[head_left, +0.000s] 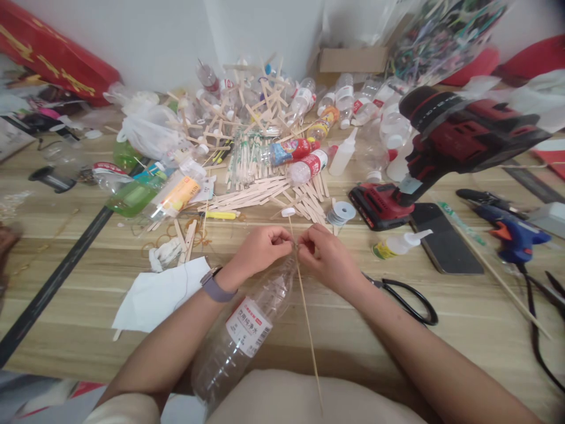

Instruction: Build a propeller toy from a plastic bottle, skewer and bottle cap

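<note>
A large clear plastic bottle with a white and red label lies slanted against my body, its neck up between my hands. A thin wooden stick runs past the neck, with a white bottle cap at its far end. My left hand, with a watch on its wrist, is closed in a pinch at the bottle's neck, left of the stick. Just right of the stick, my right hand pinches too. Whatever sits between the fingertips is too small to make out.
Beyond my hands lie loose craft sticks, a wire spool and a yellow screwdriver. To the right are a red drill, glue bottle, phone, scissors and glue gun. White paper lies left.
</note>
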A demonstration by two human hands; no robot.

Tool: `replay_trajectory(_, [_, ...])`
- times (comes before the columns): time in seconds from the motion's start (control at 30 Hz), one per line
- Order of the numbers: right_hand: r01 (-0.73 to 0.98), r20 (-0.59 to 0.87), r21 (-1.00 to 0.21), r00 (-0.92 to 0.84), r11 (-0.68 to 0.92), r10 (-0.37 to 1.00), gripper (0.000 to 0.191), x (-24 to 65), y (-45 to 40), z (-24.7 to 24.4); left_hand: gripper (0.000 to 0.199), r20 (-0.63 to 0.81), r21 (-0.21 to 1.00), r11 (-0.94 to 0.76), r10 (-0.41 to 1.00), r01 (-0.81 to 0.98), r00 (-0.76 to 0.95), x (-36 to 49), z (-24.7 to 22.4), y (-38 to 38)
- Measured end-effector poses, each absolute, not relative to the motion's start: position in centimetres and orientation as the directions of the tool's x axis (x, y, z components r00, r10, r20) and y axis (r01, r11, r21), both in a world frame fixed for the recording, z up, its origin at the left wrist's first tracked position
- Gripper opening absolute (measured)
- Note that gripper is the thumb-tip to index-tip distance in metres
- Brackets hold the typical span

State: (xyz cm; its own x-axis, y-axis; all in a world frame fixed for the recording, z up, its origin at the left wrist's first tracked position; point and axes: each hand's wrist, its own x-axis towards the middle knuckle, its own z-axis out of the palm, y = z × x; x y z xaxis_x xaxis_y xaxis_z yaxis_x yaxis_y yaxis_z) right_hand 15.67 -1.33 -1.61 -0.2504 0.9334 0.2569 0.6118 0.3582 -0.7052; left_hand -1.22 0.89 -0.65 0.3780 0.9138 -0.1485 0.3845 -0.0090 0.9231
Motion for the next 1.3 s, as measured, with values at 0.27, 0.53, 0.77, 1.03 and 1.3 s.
replay_trajectory(0.27, [0.587,0.145,-0.746,-0.318,0.314,0.937,0.011,16.4,-1.0,-0.6,0.013,-0.209,0.959,0.126,0.919,0.254,0.335,-1.5,-0.3,1.3])
replay_trajectory(0.53, [0.556,0.070,-0.781,-0.376,0.286,0.924,0.009,16.7,-0.8,0.1,0.016,-0.282,0.952,0.221,0.899,0.210,0.335,-1.5,-0.4,1.3])
replay_trajectory(0.77, [0.529,0.062,-0.797,-0.407,0.291,0.911,0.010,16.4,-0.9,0.0,0.015,-0.303,0.945,0.250,0.914,0.211,0.270,-0.8,-1.1,1.2])
replay_trajectory(1.03, [0.544,0.092,-0.784,-0.376,0.300,0.922,0.010,16.3,-0.8,-0.5,0.024,-0.437,0.897,0.378,0.835,0.227,0.335,-1.3,-0.7,1.1])
replay_trajectory(1.3, [0.587,0.060,-0.764,-0.350,0.269,0.935,0.009,16.4,-0.8,-0.5,0.033,-0.507,0.861,0.480,0.790,0.167,0.346,-1.2,-0.4,1.4])
